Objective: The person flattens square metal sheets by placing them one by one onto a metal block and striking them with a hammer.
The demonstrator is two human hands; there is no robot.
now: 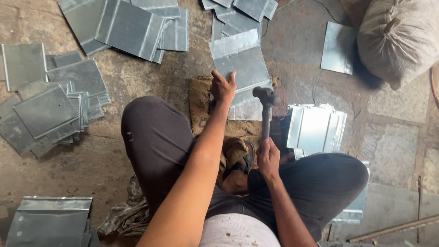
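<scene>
Your right hand [268,158] is closed round the hammer [265,103] handle, head poised over the sheet edge. Your left hand [222,87], fingers spread flat, pins the metal sheet [240,61] on the burlap pad [201,105], likely to steady it. Folded stack [316,128] just right; loose sheets [50,110] left and ahead; sack [398,39] far right.

bulging beige sack [398,39] at top right, on stone floor [393,146]
</scene>
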